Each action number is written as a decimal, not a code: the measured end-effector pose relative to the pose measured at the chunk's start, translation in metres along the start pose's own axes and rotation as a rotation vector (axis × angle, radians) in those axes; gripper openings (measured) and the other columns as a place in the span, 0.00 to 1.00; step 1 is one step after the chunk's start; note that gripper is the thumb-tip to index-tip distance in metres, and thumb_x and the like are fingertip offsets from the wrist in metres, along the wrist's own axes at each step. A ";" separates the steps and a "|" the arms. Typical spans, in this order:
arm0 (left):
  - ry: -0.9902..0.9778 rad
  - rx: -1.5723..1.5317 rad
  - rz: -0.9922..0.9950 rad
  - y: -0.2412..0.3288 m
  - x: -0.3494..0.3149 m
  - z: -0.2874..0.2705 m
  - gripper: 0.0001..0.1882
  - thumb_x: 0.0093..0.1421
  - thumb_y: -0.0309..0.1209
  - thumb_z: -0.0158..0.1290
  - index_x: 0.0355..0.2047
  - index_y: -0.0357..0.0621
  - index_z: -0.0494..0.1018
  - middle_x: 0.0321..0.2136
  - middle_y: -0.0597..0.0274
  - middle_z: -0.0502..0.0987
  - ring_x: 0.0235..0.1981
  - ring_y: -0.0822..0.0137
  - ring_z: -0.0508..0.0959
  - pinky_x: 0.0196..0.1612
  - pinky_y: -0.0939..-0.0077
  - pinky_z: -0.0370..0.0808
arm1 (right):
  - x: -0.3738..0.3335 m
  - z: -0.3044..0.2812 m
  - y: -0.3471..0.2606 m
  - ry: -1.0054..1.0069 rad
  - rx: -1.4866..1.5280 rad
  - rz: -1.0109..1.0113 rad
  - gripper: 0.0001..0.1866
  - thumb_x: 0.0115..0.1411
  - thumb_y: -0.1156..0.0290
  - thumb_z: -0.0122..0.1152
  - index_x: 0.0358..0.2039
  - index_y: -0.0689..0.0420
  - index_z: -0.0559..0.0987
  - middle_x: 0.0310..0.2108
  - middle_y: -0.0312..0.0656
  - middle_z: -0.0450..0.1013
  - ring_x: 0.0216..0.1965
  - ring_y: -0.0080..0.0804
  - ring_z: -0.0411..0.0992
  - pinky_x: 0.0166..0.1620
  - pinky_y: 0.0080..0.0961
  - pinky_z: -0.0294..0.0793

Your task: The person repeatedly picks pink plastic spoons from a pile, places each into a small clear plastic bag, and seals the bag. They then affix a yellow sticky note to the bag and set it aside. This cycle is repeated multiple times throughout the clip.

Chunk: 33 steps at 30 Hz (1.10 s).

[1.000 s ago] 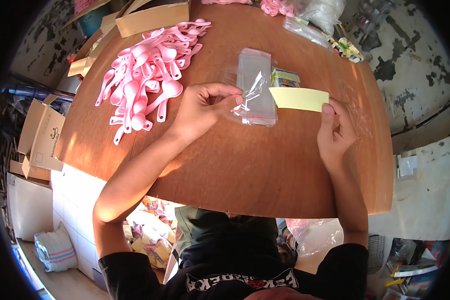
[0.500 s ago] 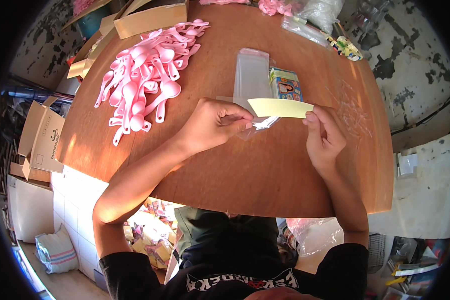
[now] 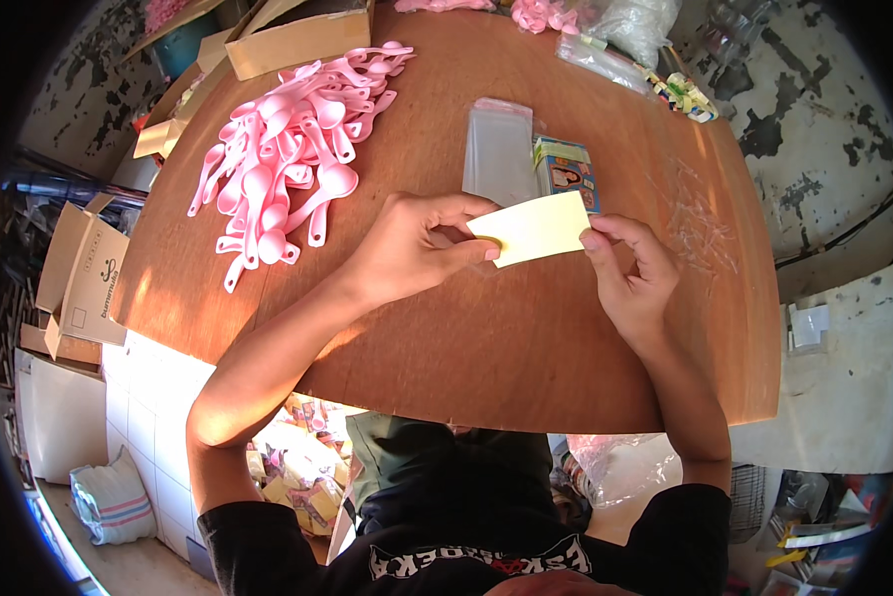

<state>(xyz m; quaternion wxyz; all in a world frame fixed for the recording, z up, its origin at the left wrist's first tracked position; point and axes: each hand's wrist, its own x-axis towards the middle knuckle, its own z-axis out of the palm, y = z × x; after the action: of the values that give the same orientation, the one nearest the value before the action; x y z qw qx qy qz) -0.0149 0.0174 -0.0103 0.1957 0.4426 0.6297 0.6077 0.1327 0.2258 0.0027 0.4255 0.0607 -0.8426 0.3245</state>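
A pale yellow card [image 3: 534,230] is held up over the table between my two hands. My left hand [image 3: 422,243] closes on its left end, thumb in front. I cannot make out whether a clear bag is also in those fingers. At the card's right end, my right hand [image 3: 637,268] pinches the edge between thumb and forefinger. Just beyond the card lie a stack of clear plastic bags [image 3: 501,149] and, beside it, a pile of blue printed cards [image 3: 569,169] with a pale yellow-green strip across it.
Pink plastic spoons [image 3: 288,149] lie heaped at the table's left. An open cardboard box [image 3: 302,42] stands at the back left. Clear plastic strips [image 3: 700,219] are scattered on the right. Plastic packs [image 3: 605,62] occupy the far right corner of the wooden table [image 3: 486,348].
The yellow card has shifted left and tilted, showing more of its face. My left hand now grips its left end, and the clear bag seen near that hand is no longer plainly visible.
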 end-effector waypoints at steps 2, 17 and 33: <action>-0.039 0.044 0.005 0.005 0.000 -0.002 0.14 0.57 0.23 0.61 0.45 0.34 0.78 0.35 0.56 0.83 0.34 0.71 0.83 0.39 0.76 0.82 | 0.001 0.000 -0.004 -0.042 0.014 0.004 0.10 0.57 0.81 0.65 0.41 0.62 0.81 0.34 0.45 0.79 0.33 0.28 0.78 0.37 0.21 0.77; -0.180 0.116 -0.039 0.018 -0.002 -0.008 0.21 0.56 0.23 0.62 0.50 0.33 0.74 0.40 0.57 0.82 0.38 0.75 0.80 0.38 0.78 0.80 | -0.001 0.007 -0.012 -0.095 0.246 0.224 0.06 0.58 0.79 0.63 0.38 0.62 0.82 0.34 0.41 0.79 0.34 0.27 0.76 0.38 0.22 0.74; -0.129 0.222 0.096 0.007 -0.005 -0.001 0.21 0.57 0.25 0.63 0.51 0.36 0.75 0.35 0.60 0.83 0.33 0.79 0.79 0.35 0.80 0.78 | -0.009 0.016 -0.009 -0.362 0.512 0.342 0.11 0.62 0.75 0.61 0.46 0.61 0.80 0.45 0.42 0.75 0.42 0.24 0.74 0.44 0.22 0.75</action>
<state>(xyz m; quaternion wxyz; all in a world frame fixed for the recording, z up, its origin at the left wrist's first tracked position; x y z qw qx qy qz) -0.0108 0.0120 -0.0046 0.1561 0.5293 0.6573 0.5132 0.1304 0.2077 -0.0066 0.1796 0.0798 -0.7937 0.5756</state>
